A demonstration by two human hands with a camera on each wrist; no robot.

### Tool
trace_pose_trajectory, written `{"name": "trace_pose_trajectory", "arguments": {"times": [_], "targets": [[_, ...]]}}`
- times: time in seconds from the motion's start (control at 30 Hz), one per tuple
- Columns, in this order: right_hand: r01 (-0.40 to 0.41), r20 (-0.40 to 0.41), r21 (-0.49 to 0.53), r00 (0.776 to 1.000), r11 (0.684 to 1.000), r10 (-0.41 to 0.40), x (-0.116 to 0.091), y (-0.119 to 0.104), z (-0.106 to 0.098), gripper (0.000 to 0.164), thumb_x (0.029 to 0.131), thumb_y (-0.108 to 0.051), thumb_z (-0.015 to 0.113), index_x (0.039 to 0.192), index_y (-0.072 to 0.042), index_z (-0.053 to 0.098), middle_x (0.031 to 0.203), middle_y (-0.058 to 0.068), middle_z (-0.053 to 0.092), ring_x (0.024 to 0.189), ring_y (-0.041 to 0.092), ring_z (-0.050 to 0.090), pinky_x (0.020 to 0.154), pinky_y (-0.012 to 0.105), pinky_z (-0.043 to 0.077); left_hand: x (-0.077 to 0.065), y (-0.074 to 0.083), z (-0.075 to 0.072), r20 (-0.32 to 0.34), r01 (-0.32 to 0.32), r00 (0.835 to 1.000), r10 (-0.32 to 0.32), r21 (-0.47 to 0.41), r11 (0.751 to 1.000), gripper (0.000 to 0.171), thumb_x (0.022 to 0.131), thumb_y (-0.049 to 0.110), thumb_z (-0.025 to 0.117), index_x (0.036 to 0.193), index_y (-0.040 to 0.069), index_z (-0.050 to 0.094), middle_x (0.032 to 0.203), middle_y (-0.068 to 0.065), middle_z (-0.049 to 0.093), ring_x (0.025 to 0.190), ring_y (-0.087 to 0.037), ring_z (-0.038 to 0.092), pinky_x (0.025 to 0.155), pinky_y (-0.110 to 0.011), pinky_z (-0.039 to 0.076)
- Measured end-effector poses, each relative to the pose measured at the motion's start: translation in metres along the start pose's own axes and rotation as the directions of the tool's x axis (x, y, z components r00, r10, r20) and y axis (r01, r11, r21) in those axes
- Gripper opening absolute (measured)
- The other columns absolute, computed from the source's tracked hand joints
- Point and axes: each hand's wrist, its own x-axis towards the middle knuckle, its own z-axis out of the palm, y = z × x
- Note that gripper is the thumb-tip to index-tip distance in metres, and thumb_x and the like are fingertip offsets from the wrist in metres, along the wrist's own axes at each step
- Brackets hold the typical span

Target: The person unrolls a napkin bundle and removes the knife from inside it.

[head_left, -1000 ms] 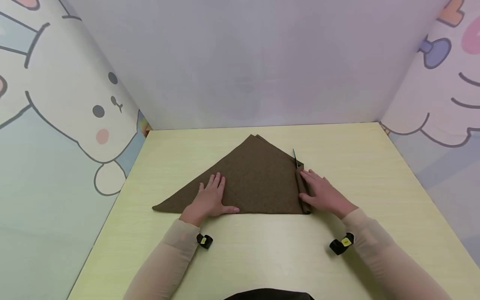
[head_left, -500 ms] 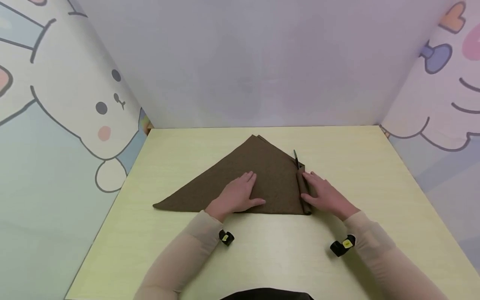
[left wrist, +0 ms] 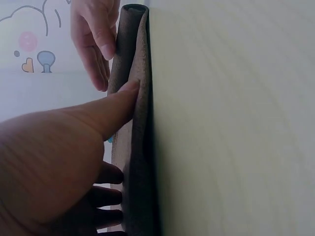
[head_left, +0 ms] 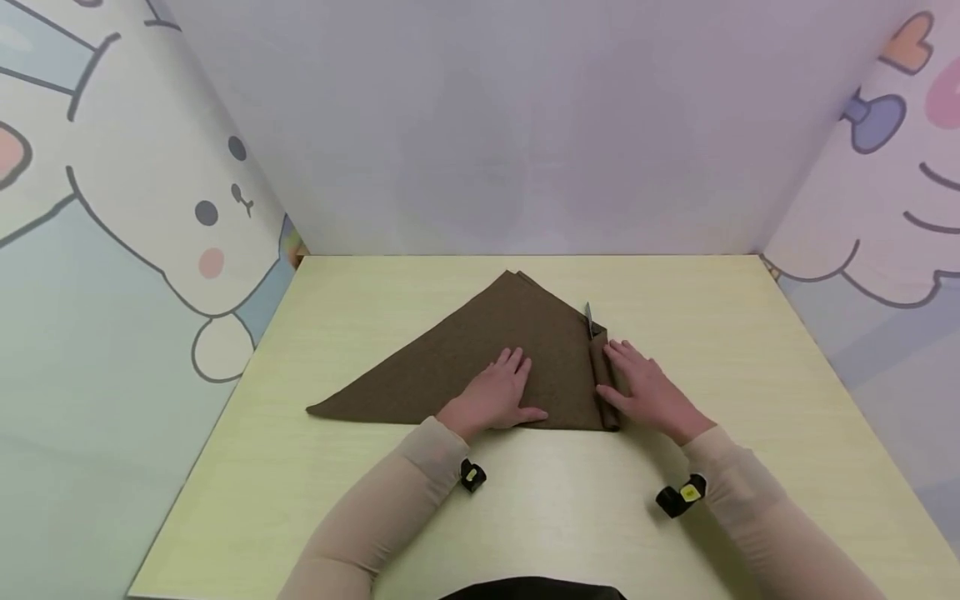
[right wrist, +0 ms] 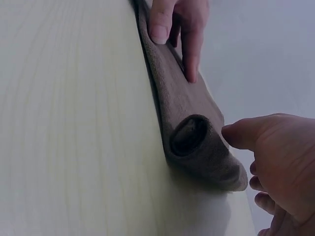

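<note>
A brown cloth [head_left: 442,358], folded to a triangle, lies on the table with its peak toward the back wall. Its right end is turned into a narrow roll [head_left: 602,375], whose hollow end shows in the right wrist view. Out of the roll's far end sticks a thin, pointed, greyish item [head_left: 588,313]; the rest of it is hidden, and its kind is unclear. My left hand [head_left: 495,396] rests on the cloth's middle near the front edge, fingers spread. At the roll's right side, the fingertips and thumb of my right hand [head_left: 651,390] touch it, fingers extended.
The pale wooden table [head_left: 540,517] extends around the cloth. A plain whitish wall [head_left: 525,133] rises at the back, with cartoon-printed panels on the left [head_left: 142,217] and right [head_left: 892,200]. A black object's edge [head_left: 532,588] shows at the bottom.
My left hand has slid to the right over the cloth, from its left part to its middle. The right hand has stayed at the roll, which looks unchanged.
</note>
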Motion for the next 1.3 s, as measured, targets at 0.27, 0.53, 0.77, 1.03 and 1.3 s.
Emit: {"name": "trace_pose_trajectory", "arguments": {"times": [0.27,0.53,0.77,1.03,1.3], "targets": [[0.105,0.007,-0.158,0.994,0.982,-0.105,0.013,-0.028,0.009,0.076,0.09,-0.039,0.067,0.145,0.003,0.037,0.153,0.019,0.031,0.143,0.037,0.02,0.103,0.068,0.023,0.001,0.001,0.0,0.007,0.008,1.0,-0.009,0.026,1.0,0.097,0.086,0.07,0.049,0.153,0.005,0.024,0.159,-0.015,0.013,0.146,-0.031,0.012,0.113,-0.042,0.025],[0.138,0.049,-0.263,0.99,0.955,-0.13,0.026,-0.039,0.017,0.076,0.089,-0.044,0.067,0.144,0.002,0.041,0.152,0.018,0.034,0.143,0.035,0.022,0.104,0.067,0.024,0.001,0.002,-0.002,0.004,0.0,1.0,0.0,0.011,1.0,0.096,0.085,0.068,0.053,0.152,0.003,0.027,0.158,-0.017,0.016,0.145,-0.033,0.015,0.112,-0.044,0.027],[0.117,0.065,-0.295,0.993,0.948,-0.102,0.029,-0.03,0.021,0.075,0.089,-0.046,0.066,0.143,0.001,0.043,0.151,0.018,0.035,0.143,0.035,0.022,0.102,0.069,0.024,0.0,0.001,-0.001,-0.006,-0.013,1.0,0.013,0.008,1.0,0.096,0.085,0.068,0.054,0.151,0.003,0.028,0.158,-0.018,0.016,0.145,-0.033,0.015,0.111,-0.045,0.028],[0.078,0.071,-0.284,0.996,0.956,-0.06,0.027,-0.021,0.019,0.073,0.091,-0.046,0.062,0.143,0.001,0.043,0.152,0.016,0.034,0.144,0.034,0.019,0.103,0.068,0.022,-0.001,0.0,-0.002,-0.002,-0.007,1.0,0.007,-0.019,1.0,0.096,0.085,0.067,0.056,0.152,0.004,0.026,0.159,-0.017,0.014,0.145,-0.032,0.013,0.113,-0.043,0.025],[0.061,0.081,-0.275,0.996,0.96,-0.04,0.022,-0.013,0.016,0.073,0.092,-0.047,0.06,0.144,0.002,0.041,0.154,0.015,0.029,0.144,0.034,0.017,0.105,0.067,0.022,0.0,0.0,0.0,-0.002,-0.001,1.0,0.001,-0.028,1.0,0.097,0.084,0.067,0.056,0.152,0.005,0.026,0.159,-0.016,0.013,0.146,-0.031,0.011,0.113,-0.044,0.025]]}}
